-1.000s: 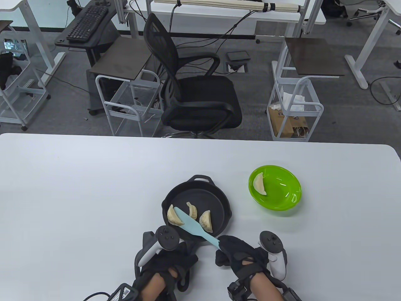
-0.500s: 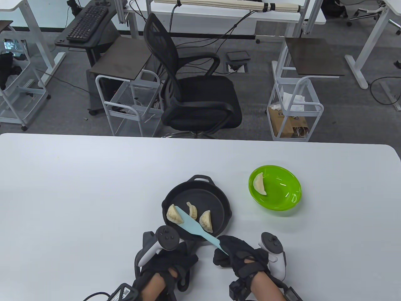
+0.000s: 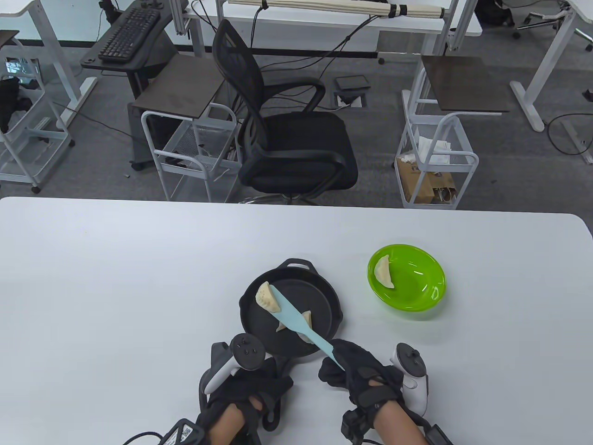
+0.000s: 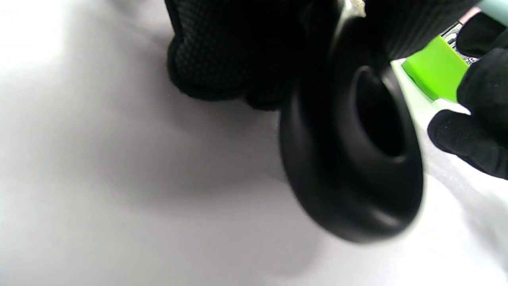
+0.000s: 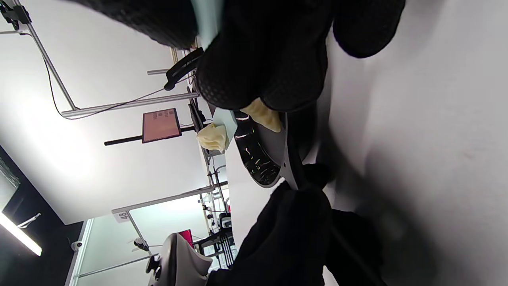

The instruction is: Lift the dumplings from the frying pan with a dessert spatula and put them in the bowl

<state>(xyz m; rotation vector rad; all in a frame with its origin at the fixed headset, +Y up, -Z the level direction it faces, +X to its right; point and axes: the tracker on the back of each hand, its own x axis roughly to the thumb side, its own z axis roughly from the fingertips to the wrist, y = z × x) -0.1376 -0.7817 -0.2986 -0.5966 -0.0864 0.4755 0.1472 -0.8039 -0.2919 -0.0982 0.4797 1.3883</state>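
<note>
A black frying pan (image 3: 320, 300) lies near the table's front edge. My right hand (image 3: 359, 373) grips the handle of a light blue spatula (image 3: 296, 320). Its blade is raised over the pan's far left with one dumpling (image 3: 266, 298) on the tip. Two more dumplings (image 3: 306, 318) lie in the pan, partly under the blade. The green bowl (image 3: 417, 289) to the right holds one dumpling (image 3: 383, 272). My left hand (image 3: 250, 387) is at the pan's handle (image 4: 357, 159) with its fingers (image 4: 222, 55) curled beside it. In the right wrist view the lifted dumpling (image 5: 213, 137) shows above the pan (image 5: 260, 161).
The white table (image 3: 139, 287) spreads wide to the left and behind the pan. Beyond its far edge stand a black office chair (image 3: 287, 139) and wire carts (image 3: 435, 157). The bowl sits about a hand's width right of the pan.
The spatula's blade has risen and swung toward the pan's far side, carrying the left dumpling up off the pan. My right hand shifted slightly right. The left hand stayed put.
</note>
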